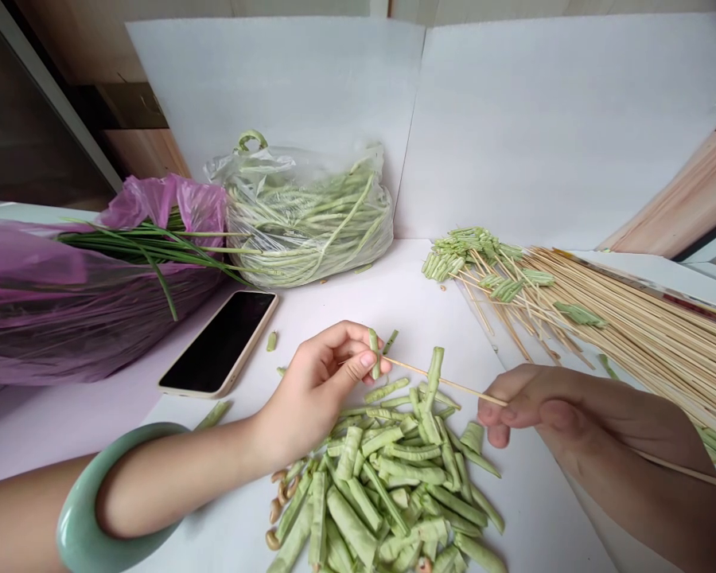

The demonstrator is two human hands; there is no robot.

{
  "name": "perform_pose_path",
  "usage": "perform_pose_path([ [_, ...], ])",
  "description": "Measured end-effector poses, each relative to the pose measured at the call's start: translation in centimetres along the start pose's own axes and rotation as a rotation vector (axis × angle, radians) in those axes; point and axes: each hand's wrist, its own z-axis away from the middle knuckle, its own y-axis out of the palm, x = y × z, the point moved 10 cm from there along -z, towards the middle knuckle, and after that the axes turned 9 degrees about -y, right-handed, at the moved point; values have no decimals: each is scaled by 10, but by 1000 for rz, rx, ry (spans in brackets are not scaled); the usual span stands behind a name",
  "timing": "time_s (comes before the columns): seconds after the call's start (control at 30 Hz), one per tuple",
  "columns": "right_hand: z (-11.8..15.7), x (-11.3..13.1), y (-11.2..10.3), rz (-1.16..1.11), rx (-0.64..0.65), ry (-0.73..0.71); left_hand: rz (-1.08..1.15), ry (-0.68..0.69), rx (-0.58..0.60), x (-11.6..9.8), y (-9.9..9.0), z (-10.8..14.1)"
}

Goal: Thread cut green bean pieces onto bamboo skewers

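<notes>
My left hand [328, 374] pinches a short piece of green long bean [374, 352] between thumb and fingers, at the tip of a thin bamboo skewer [414, 368]. The skewer runs to my right hand [602, 430], whose fingers are closed around it, and its rear end comes out past the wrist. Midway along the skewer, another bean piece [433, 370] stands upright across it; I cannot tell if it is pierced. Below both hands lies a pile of cut bean pieces [387, 493], with several brown beans [276, 509] at its left edge.
Behind are a clear bag of long beans [310, 219] and a purple bag [83, 318] with green stalks. A phone [218, 342] lies at left. At right, beans threaded on skewers [471, 251] lie beside many bare skewers [644, 318]. White boards [561, 127] stand at the back.
</notes>
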Motion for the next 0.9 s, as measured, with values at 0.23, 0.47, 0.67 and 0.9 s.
perform_pose_path([
  [0.23, -6, 8, 4, 70, 26, -46, 69, -42, 35, 3, 5, 0],
  [0.47, -5, 9, 2, 106, 18, -49, 91, -31, 33, 2, 4, 0],
  [0.67, -4, 9, 2, 86, 21, -48, 81, -7, 33, -1, 4, 2],
  [0.9, -3, 6, 4, 31, 25, -41, 62, -9, 16, 1, 2, 1],
])
